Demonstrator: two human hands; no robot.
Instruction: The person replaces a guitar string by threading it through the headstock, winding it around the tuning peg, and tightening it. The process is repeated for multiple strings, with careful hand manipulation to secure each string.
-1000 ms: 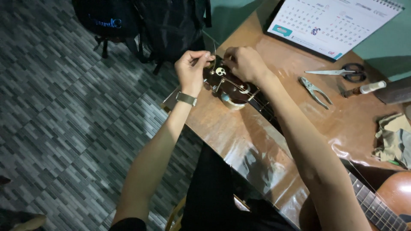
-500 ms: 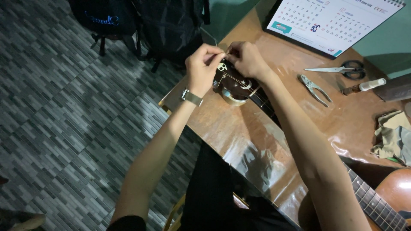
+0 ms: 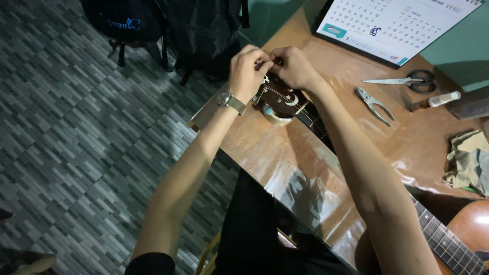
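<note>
Pinching guitar headstock [image 3: 283, 100]: L hand [image 3: 248, 71], R hand [image 3: 294, 66].

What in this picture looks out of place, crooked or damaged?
Nothing looks damaged or spilled. The guitar headstock rests on a roll of tape near the table's edge, with both hands, left hand and right hand, at its top. The rag lies crumpled; scissors and pliers lie loose.
</note>
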